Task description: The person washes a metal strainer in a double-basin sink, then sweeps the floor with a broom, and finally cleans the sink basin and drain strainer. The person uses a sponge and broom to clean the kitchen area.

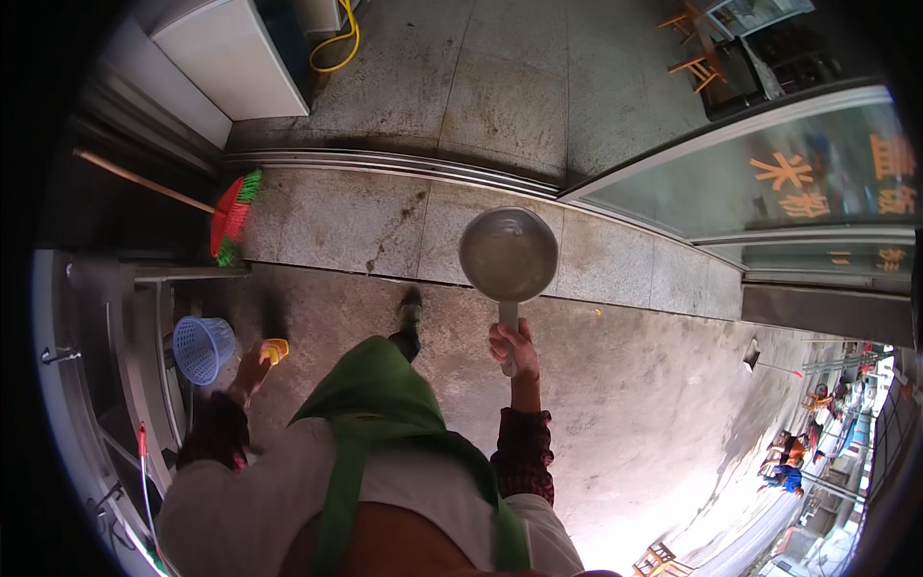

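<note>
My right hand [515,348] is closed around the handle of a round metal ladle [509,254], which is held out in front of me with its bowl over the stone doorstep. Whether the bowl holds liquid cannot be told for certain. At the left, my left hand [252,369] grips a small yellow object [275,351], perhaps a sponge or cloth, close to a blue plastic mesh basket [203,350]. A green apron [375,382] covers my front.
A red and green broom [234,220] leans at the left beside a metal counter [119,324]. A sliding-door track [389,167] crosses the floor ahead. A glass panel [779,177] stands at the right. A long-handled dustpan [752,355], a wooden stool [660,561] and people are farther right.
</note>
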### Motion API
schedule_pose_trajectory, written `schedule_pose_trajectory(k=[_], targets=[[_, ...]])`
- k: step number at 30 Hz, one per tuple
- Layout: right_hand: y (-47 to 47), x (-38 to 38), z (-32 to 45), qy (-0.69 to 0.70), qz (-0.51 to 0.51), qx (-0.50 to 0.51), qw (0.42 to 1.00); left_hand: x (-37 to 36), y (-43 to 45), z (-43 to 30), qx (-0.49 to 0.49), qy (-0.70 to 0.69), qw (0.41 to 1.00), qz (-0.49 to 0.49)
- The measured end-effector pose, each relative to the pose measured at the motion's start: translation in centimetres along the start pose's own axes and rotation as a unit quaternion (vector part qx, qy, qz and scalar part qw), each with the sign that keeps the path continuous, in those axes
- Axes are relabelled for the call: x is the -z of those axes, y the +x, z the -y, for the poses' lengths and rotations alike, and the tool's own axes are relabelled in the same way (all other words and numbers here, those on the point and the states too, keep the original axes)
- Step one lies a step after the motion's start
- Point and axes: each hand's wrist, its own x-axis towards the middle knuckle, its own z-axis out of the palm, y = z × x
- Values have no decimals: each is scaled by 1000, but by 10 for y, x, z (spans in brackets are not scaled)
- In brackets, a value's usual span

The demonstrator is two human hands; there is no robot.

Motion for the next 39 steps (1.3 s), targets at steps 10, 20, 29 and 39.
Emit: schedule_pose_trajectory(k=[10,20,29,39], targets=[[147,170,96,-14,-97,-23,995,-35,208,-275,-118,-54,983,128],[314,303,142,-77,-160,-142,974,-84,228,-217,50,106,971,210],[410,319,192,-173,-142,-246,943,-131,278,-282,125,-22,976,179],[515,222,186,-336,-39,-282,898,-158,257,-238,176,-108,967,148]])
